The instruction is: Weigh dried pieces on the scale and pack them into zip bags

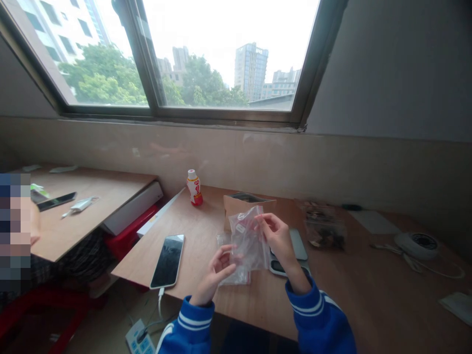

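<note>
A clear zip-lock bag (248,246) with a small white label hangs tilted over the table. My right hand (278,238) pinches it near its upper right corner. At the bag's lower left is my left hand (213,276), thumb and fingers apart, some fingertips showing at or behind the film; whether they touch it is unclear. More clear plastic bags (236,279) lie flat on the table underneath. Just behind stands an open brown paper pouch (229,209), partly hidden by the bag. A small scale-like device (299,246) sits beyond my right wrist, partly covered.
On the wooden table (350,305) are a red-and-white bottle (194,189), a charging phone (167,260), a filled clear bag (324,228) and a white round device (416,245) with a cable. A power strip (140,339) lies below. Another person's arm (34,223) rests at the left table.
</note>
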Demonstrator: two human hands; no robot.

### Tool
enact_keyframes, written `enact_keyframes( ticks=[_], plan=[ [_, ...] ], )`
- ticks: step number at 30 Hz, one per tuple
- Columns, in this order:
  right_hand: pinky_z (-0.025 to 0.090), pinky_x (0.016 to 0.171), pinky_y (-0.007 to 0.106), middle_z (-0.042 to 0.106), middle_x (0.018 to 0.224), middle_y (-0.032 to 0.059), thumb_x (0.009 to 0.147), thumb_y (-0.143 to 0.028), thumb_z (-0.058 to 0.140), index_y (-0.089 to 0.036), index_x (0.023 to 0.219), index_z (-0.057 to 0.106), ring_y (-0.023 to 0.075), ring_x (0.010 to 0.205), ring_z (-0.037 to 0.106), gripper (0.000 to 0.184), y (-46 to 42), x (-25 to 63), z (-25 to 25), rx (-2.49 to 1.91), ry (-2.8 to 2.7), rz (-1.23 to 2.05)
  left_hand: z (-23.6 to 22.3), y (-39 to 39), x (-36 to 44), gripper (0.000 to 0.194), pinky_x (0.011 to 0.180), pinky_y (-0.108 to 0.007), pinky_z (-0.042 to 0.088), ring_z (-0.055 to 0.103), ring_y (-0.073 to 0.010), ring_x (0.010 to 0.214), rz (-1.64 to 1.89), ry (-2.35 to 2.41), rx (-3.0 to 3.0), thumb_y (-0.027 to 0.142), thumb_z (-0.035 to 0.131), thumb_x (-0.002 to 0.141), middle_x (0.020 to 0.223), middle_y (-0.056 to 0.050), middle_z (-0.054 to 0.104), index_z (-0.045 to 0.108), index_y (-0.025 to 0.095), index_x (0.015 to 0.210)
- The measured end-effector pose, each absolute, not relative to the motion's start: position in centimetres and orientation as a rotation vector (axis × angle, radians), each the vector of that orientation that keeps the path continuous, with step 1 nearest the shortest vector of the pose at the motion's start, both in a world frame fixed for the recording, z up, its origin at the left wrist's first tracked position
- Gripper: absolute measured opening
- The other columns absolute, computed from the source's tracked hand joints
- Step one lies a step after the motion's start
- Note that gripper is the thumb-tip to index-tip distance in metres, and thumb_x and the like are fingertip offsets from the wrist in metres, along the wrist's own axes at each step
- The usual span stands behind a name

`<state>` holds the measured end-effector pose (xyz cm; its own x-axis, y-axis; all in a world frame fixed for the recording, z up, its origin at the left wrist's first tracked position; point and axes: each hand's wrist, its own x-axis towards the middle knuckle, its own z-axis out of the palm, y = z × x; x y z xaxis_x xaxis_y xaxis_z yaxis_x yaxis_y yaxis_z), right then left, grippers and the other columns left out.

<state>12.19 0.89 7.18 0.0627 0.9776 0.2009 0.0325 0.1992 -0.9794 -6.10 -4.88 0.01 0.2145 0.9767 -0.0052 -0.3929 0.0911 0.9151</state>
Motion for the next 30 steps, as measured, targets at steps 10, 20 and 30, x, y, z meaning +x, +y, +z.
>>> enact_keyframes(
  ticks=[10,20,30],
  plan=[
    [0.047,0.049,0.025,0.063,0.07,0.0005,0.085,-0.053,0.055,-0.021,0.079,0.06,0.014,0.056,0.058,0.033,-0.7,11.0,3.5,-1.081,-1.548,1.093,0.2,-3.1,-3.4,0.04,0.045,-0.02,0.041,0.053,-0.0091,0.049,1.512,1.078,0.625,0.049,0.073,0.068,0.063,0.003,0.058,0.058,0.015,0.084],
    [0.047,0.046,0.03,0.067,0.077,0.0098,0.089,-0.054,0.032,-0.014,0.1,0.061,0.021,0.06,0.061,0.05,3.8,25.0,-1.3,-1.564,-1.324,0.543,-3.7,0.5,-4.1,0.045,0.055,-0.032,0.048,0.06,-0.02,0.06,1.316,1.817,1.05,0.055,0.063,0.071,0.074,-0.004,0.06,0.052,0.017,0.092],
    [0.046,0.081,0.048,0.068,0.082,0.0162,0.07,-0.02,0.053,-0.018,0.069,0.064,0.0311,0.087,0.063,0.012,10.7,37.0,-4.5,-1.858,-1.543,-0.006,-3.5,-1.3,-1.2,0.045,0.107,-0.05,0.024,0.039,-0.0341,0.129,1.415,1.899,1.786,0.038,0.048,0.087,0.141,-0.016,0.044,0.053,0.021,0.129]
  ],
)
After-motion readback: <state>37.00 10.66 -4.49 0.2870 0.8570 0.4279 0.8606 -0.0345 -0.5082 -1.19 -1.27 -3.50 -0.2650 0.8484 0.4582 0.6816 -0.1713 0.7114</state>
